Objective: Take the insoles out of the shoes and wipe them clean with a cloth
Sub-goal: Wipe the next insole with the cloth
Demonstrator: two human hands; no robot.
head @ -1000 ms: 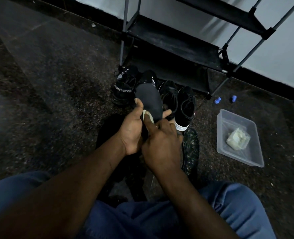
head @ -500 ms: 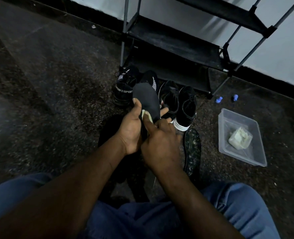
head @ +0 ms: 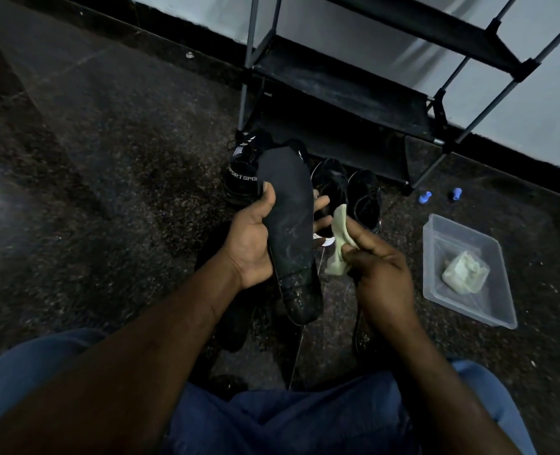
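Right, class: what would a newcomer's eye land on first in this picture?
The long dark insole, held at centre in the left hand. Just right of it, the right hand pinches a pale yellow-green cloth; a clear plastic tub sits on the floor at right.

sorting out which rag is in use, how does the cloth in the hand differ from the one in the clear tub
The held cloth is pinched by the right hand, up in the air beside the insole; the tub cloth lies untouched in the clear tub on the floor. The held cloth hangs as a long strip; the tub cloth is bunched in a crumpled heap. Both are pale yellowish-green.
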